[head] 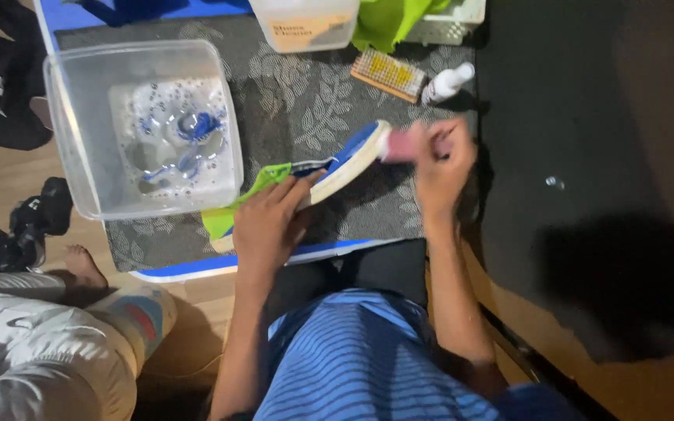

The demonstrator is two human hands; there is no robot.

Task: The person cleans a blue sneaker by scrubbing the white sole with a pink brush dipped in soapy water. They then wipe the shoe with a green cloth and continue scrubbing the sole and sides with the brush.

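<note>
Gripping the blue shoe (349,156) midway, left hand (271,222) is steadying its light, bendy body; right hand (442,160) is pinching a pink eraser-like block (403,146) against the firm white toe edge just beyond

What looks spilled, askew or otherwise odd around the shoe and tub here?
Blue laces lie submerged in sudsy water inside the clear plastic tub, which overhangs the grey leaf-patterned mat. A white spray bottle lies on its side beside a wooden brush. No spill shows.
</note>
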